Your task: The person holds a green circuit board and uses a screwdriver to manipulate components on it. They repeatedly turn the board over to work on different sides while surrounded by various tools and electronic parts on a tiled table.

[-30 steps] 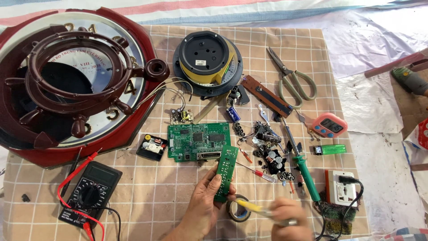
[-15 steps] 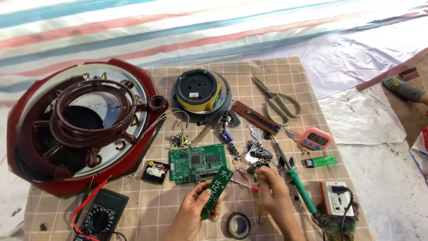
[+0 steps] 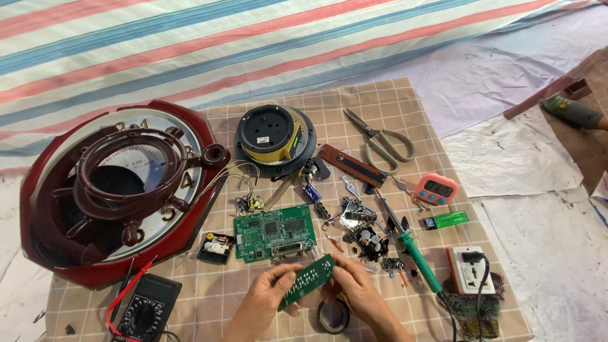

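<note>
Head view: left hand [image 3: 263,304] and right hand [image 3: 358,294] pinch a narrow green circuit board [image 3: 308,281] by its ends; it looks light, stiff, fragile, best held at the edges.

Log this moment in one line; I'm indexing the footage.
left hand + right hand: hold narrow green circuit board | above tape roll | larger green board beyond

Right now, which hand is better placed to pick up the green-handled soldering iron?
The right hand. It holds the narrow green board on the side where the soldering iron lies, while the left hand grips the board's far side.
</note>
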